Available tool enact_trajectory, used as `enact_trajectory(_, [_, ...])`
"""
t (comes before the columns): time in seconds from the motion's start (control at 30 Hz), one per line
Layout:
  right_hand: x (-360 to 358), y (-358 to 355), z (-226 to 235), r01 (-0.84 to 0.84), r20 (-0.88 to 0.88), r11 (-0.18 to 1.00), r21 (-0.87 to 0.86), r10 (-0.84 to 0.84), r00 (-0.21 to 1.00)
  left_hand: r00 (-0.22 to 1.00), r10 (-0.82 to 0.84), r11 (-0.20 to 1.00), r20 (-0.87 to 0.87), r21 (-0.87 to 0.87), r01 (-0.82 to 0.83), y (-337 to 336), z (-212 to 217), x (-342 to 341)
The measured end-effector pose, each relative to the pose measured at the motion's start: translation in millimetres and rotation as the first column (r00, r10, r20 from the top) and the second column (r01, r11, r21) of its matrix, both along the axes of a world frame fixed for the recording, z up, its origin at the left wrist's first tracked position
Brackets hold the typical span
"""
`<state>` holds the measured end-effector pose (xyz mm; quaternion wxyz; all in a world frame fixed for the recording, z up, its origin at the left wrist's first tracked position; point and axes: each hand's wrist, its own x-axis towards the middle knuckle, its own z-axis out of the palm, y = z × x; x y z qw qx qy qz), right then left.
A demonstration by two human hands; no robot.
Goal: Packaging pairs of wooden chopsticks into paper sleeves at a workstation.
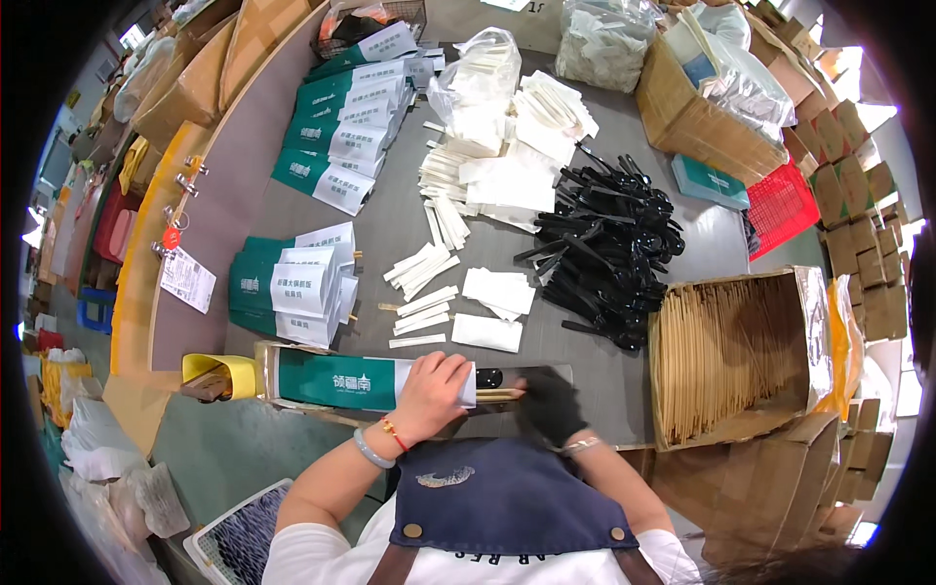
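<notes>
A green and white paper cutlery sleeve lies on top of the stack in an open narrow carton at the table's near edge. My left hand, bare, is closed over the sleeve's right end. From that end stick out a black plastic spoon and pale wooden chopsticks. My right hand, in a black glove, is at the outer ends of the chopsticks. Motion smears its fingers, so their grip cannot be made out.
Filled sleeves lie in piles at the left. White paper packets, a heap of black spoons and a carton of chopsticks spread to the right. A yellow container stands left of the narrow carton.
</notes>
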<state>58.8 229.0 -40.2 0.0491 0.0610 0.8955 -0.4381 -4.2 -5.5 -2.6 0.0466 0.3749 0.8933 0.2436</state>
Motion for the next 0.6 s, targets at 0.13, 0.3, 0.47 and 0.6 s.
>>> enact_trajectory(0.13, [-17, -38, 22, -0.213, -0.025, 0.948, -0.237, 0.213, 0.977, 1.000, -0.014, 0.999, -0.012, 0.039, 0.015, 5, -2, -7])
enact_trajectory(0.3, [-19, -10, 38, -0.218, -0.177, 0.880, 0.422, 0.315, 0.932, 0.972, -0.233, 0.949, -0.002, -0.217, 0.227, 16, 20, -17])
enact_trajectory(0.47, [-25, 8, 75, -0.200, -0.108, 0.849, 0.489, 0.286, 0.952, 0.949, -0.314, 0.902, 0.012, -0.307, 0.303, -2, 58, -49])
enact_trajectory(0.6, [-17, 37, 80, 0.010, -0.206, 0.883, 0.469, 0.098, 0.974, 0.985, -0.148, 0.971, -0.092, -0.201, 0.127, -57, 85, -107])
